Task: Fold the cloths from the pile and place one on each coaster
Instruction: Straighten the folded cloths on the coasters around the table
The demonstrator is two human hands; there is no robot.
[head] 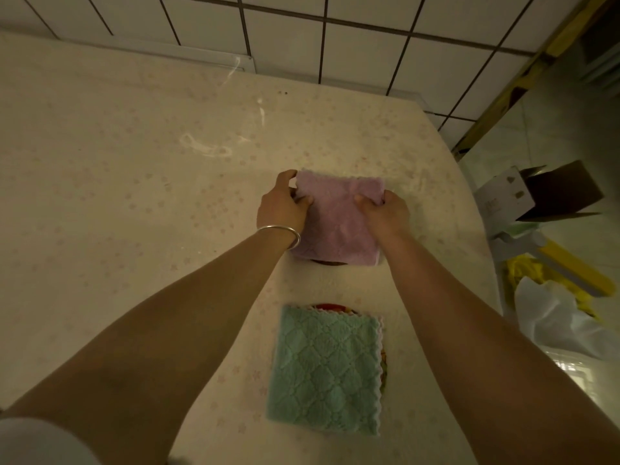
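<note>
A folded pink cloth (339, 219) lies on the table over a coaster, of which only a dark sliver (327, 262) shows under the near edge. My left hand (283, 206) pinches the cloth's far left edge, thumb on top. My right hand (385, 211) pinches the far right edge the same way. Nearer to me a folded green cloth (327, 370) lies flat on a second coaster (330, 307), whose coloured rim peeks out at the far side and the right.
The table (134, 169) wears a pale flowered cover and runs to a white tiled wall (335, 38). Its right edge drops off to a floor with a cardboard box (543, 193), yellow items and a white bag (557, 320).
</note>
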